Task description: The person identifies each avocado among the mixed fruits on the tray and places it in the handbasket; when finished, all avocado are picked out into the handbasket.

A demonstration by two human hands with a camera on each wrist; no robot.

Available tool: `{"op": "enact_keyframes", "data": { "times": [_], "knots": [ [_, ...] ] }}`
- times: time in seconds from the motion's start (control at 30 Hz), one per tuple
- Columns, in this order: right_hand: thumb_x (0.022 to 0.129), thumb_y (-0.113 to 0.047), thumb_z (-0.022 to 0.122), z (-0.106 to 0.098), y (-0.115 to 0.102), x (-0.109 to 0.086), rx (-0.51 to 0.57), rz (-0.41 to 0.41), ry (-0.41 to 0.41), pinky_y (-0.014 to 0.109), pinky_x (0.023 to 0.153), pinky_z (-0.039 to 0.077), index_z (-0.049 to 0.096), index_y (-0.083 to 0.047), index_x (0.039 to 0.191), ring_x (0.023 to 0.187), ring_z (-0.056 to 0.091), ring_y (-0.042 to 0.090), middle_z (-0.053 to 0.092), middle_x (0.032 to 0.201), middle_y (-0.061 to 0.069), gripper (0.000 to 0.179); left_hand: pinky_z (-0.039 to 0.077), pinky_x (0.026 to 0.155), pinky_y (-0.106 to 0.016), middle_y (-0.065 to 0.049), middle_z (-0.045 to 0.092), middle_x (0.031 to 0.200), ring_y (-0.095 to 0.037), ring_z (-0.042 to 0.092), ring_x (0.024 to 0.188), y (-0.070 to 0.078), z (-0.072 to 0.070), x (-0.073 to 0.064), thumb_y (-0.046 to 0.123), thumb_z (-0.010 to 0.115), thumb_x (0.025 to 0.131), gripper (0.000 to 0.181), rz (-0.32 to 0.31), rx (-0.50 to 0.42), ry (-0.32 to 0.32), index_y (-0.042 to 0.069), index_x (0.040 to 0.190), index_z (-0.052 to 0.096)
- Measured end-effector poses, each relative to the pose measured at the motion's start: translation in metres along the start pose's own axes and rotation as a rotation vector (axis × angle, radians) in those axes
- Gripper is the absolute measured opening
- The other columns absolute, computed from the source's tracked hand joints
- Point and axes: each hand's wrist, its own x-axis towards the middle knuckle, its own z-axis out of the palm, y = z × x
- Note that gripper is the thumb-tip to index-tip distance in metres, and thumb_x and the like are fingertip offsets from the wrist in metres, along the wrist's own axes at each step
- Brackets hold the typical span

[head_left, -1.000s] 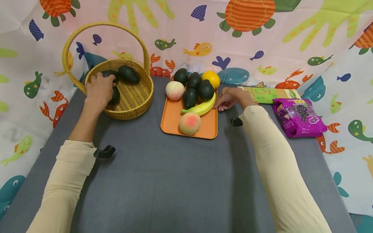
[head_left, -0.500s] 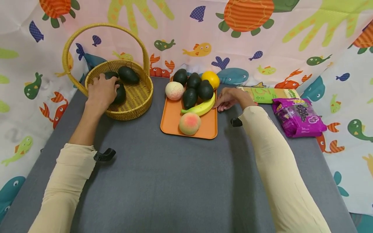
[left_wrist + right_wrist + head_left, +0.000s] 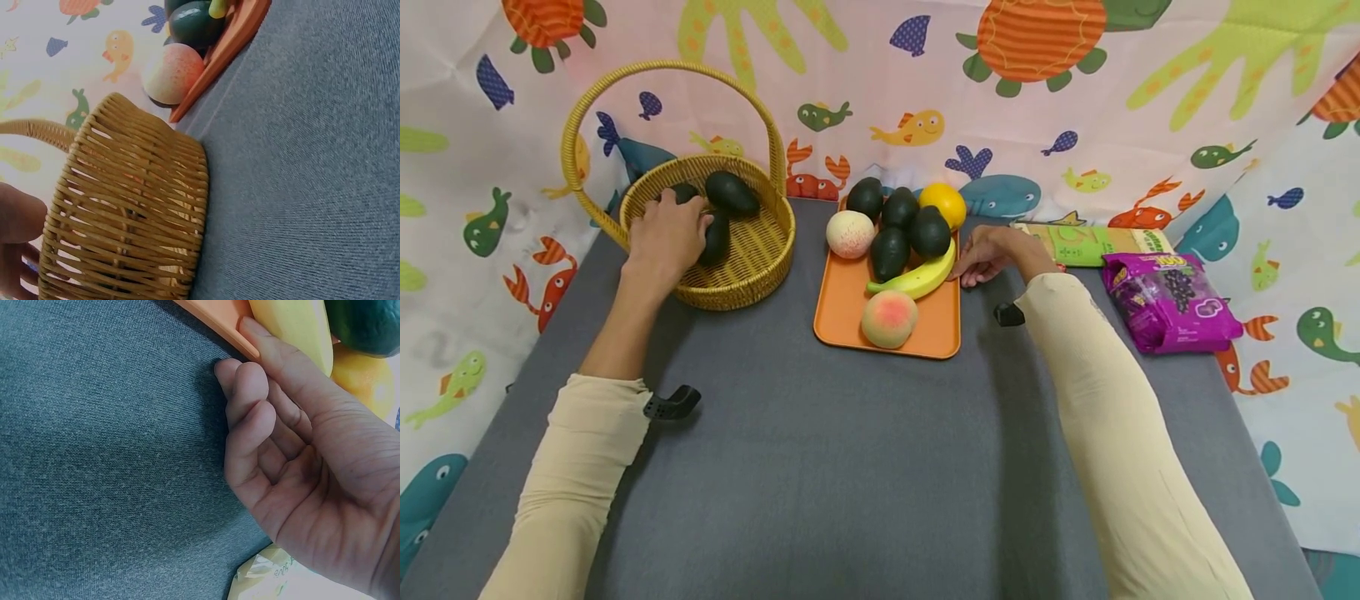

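Observation:
My left hand (image 3: 668, 237) is inside the yellow wicker basket (image 3: 737, 290), over dark green avocados. One avocado (image 3: 715, 240) lies beside and partly under my thumb. A second avocado (image 3: 684, 192) shows just past my fingers, and a third avocado (image 3: 732, 192) rests farther right. My fingertips are hidden, and the basket wall covers most of them in the left wrist view. At the right edge of the orange tray (image 3: 835, 321), my right hand (image 3: 987, 255) pinches the rim, thumb on top, fingers curled below. A banana (image 3: 925, 277) lies beside that thumb.
The tray also bears several avocados (image 3: 890, 253), an orange (image 3: 943, 205), a pale peach (image 3: 850, 233) and a pinkish peach (image 3: 889, 318). Right of it lie a purple grape-print bag (image 3: 1172, 304) and a green-and-tan packet (image 3: 1086, 244). A patterned cloth stands behind the grey table (image 3: 812, 467).
My left hand has shifted slightly right inside the basket. The avocado by its thumb has moved right too and shows more. My right hand and the tray stay where they were.

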Motion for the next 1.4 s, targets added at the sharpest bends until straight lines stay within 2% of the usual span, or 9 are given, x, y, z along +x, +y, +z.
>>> {"op": "enact_keyframes", "data": {
  "times": [0.2, 0.37, 0.6, 0.83, 1.0, 1.17, 1.4],
  "knots": [
    [0.095, -0.023, 0.079, -0.004, 0.008, 0.013, 0.004, -0.018, 0.027, 0.019, 0.067, 0.057, 0.077, -0.004, 0.091, 0.059, 0.066, 0.007, 0.075, 0.07, 0.001, 0.019, 0.041, 0.099, -0.081, -0.04, 0.047, 0.143, -0.065, 0.048, 0.125, 0.006, -0.007, -0.001, 0.029, 0.039, 0.114, 0.046, 0.023, -0.01, 0.045, 0.002, 0.149, 0.052],
    [0.095, -0.022, 0.079, -0.003, 0.007, 0.011, -0.001, -0.02, 0.032, 0.019, 0.066, 0.056, 0.077, -0.004, 0.091, 0.059, 0.066, 0.007, 0.075, 0.07, 0.001, 0.019, 0.044, 0.098, -0.079, -0.04, 0.048, 0.144, -0.064, 0.049, 0.125, 0.016, -0.011, -0.005, 0.029, 0.04, 0.114, 0.046, 0.064, -0.023, 0.068, 0.003, 0.15, 0.053],
    [0.097, -0.019, 0.076, -0.002, 0.002, 0.001, 0.001, -0.006, 0.009, 0.02, 0.067, 0.057, 0.077, -0.001, 0.095, 0.061, 0.067, 0.009, 0.076, 0.072, 0.004, 0.018, 0.047, 0.099, -0.074, -0.037, 0.053, 0.139, -0.058, 0.056, 0.12, 0.04, -0.011, -0.002, 0.026, 0.049, 0.112, 0.043, 0.137, -0.058, 0.114, 0.002, 0.148, 0.055],
    [0.097, -0.02, 0.077, 0.0, 0.002, -0.002, 0.007, -0.02, -0.013, 0.02, 0.069, 0.058, 0.076, -0.001, 0.094, 0.061, 0.068, 0.009, 0.076, 0.072, 0.003, 0.019, 0.052, 0.097, -0.068, -0.032, 0.058, 0.136, -0.051, 0.061, 0.117, 0.067, -0.003, 0.001, 0.025, 0.054, 0.11, 0.041, 0.21, -0.111, 0.165, 0.001, 0.142, 0.059],
    [0.097, -0.02, 0.076, 0.002, 0.002, -0.003, 0.004, -0.036, -0.007, 0.021, 0.069, 0.058, 0.075, 0.0, 0.093, 0.062, 0.068, 0.01, 0.075, 0.071, 0.004, 0.02, 0.056, 0.094, -0.061, -0.028, 0.061, 0.129, -0.045, 0.065, 0.108, 0.089, 0.003, 0.007, 0.026, 0.055, 0.109, 0.04, 0.294, -0.127, 0.19, 0.002, 0.141, 0.06],
    [0.097, -0.02, 0.076, 0.003, 0.0, -0.003, 0.001, -0.034, 0.002, 0.021, 0.071, 0.059, 0.073, 0.002, 0.098, 0.064, 0.069, 0.01, 0.075, 0.072, 0.004, 0.022, 0.056, 0.095, -0.056, -0.024, 0.062, 0.127, -0.04, 0.065, 0.106, 0.112, 0.007, 0.017, 0.027, 0.057, 0.108, 0.039, 0.399, -0.139, 0.212, 0.005, 0.14, 0.062],
    [0.097, -0.019, 0.076, 0.001, 0.0, -0.003, -0.008, -0.031, -0.004, 0.021, 0.07, 0.059, 0.076, 0.001, 0.094, 0.062, 0.068, 0.009, 0.075, 0.071, 0.004, 0.02, 0.057, 0.094, -0.05, -0.022, 0.061, 0.131, -0.036, 0.065, 0.106, 0.149, 0.014, 0.03, 0.028, 0.057, 0.109, 0.04, 0.538, -0.178, 0.173, 0.007, 0.142, 0.061]
  ]
}}
